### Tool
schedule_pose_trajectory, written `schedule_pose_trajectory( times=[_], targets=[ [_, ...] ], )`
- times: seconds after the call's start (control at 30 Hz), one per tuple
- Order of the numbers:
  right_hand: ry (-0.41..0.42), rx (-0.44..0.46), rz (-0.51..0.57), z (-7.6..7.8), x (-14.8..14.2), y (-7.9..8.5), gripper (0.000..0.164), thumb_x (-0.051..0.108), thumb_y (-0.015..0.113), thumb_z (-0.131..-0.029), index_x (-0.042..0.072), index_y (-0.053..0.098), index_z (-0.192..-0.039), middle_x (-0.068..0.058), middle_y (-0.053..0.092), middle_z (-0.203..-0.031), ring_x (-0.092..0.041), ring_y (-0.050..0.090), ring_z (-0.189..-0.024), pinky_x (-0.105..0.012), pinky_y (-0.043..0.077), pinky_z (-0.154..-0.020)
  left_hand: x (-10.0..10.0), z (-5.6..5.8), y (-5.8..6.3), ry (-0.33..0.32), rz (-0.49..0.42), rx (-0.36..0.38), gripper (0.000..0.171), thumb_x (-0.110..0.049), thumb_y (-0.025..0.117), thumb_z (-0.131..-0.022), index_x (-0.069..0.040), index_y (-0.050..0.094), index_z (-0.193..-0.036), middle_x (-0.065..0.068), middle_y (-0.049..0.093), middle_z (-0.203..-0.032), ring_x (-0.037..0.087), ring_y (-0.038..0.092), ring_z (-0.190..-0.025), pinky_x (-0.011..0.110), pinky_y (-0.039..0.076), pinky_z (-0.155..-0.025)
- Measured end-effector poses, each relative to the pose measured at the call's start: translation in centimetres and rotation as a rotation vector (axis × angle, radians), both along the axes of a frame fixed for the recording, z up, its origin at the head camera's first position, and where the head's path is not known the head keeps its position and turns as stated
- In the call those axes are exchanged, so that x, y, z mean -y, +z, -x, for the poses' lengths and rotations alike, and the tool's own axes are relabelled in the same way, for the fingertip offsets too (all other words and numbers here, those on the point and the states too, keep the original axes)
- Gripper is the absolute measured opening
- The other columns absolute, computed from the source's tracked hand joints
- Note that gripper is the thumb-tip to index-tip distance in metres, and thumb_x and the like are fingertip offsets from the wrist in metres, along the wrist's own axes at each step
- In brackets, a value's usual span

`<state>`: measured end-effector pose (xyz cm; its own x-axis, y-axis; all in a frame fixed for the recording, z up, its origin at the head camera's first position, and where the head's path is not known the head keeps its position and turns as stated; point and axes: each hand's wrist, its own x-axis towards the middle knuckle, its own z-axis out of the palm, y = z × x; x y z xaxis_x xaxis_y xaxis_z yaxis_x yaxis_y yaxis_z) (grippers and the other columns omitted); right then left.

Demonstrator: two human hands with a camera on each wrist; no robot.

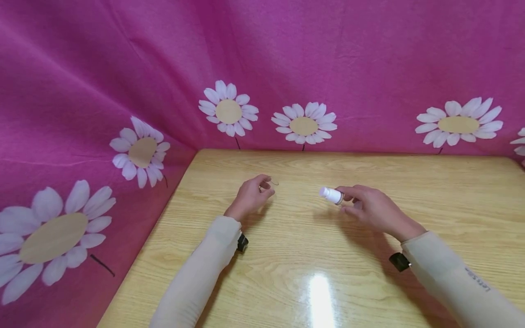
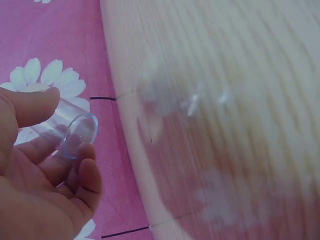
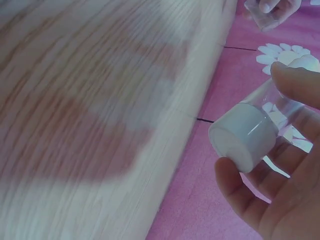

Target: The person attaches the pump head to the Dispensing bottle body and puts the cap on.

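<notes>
My left hand [image 1: 252, 196] holds a small clear cap [image 2: 80, 132], a hollow transparent cylinder, between thumb and fingers. Its round open rim faces away from the palm in the left wrist view; from the head camera only a faint outline shows. To the right, my right hand [image 1: 375, 207] grips a small bottle [image 1: 332, 195] by its clear body, over the table. The bottle's white, narrower-tipped end points left towards the other hand. The right wrist view shows the bottle's wide white base [image 3: 245, 135] near the fingertips. A gap separates the bottle and the cap.
Both hands are above a light wooden table [image 1: 295, 246], where a bright light reflection shows near the front. Pink cloth [image 1: 369, 59] printed with white daisies hangs along the back and left edges. Dark devices [image 1: 399, 262] are strapped at both wrists.
</notes>
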<state>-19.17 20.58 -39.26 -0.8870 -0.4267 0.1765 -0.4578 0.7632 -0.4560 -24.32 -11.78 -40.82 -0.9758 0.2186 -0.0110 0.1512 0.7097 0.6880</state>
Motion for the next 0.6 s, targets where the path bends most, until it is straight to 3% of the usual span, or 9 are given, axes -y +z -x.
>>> schedule_pose_trajectory(
  times=[0.33,0.6],
  targets=[
    [-0.008,0.043,-0.004,0.34,-0.06,-0.23,0.044,0.017,0.072,-0.090,0.009,0.062,-0.132,-0.010,0.071,-0.103,-0.013,0.062,-0.079,-0.029,0.049,-0.066,-0.19,-0.45,-0.09,-0.077,-0.012,-0.082,0.042,-0.022,0.067,-0.094,-0.016,0.058,-0.135,0.005,0.068,-0.122,0.025,0.057,-0.109,0.040,0.050,-0.091],
    [-0.021,0.046,-0.016,0.42,0.03,-0.45,0.044,0.018,0.073,-0.090,0.009,0.063,-0.132,-0.009,0.071,-0.103,-0.014,0.062,-0.080,-0.030,0.050,-0.068,-0.18,-0.62,-0.25,-0.116,-0.028,-0.060,0.047,-0.021,0.066,-0.096,-0.014,0.055,-0.141,0.009,0.066,-0.128,0.027,0.059,-0.118,0.044,0.051,-0.098]
  ],
)
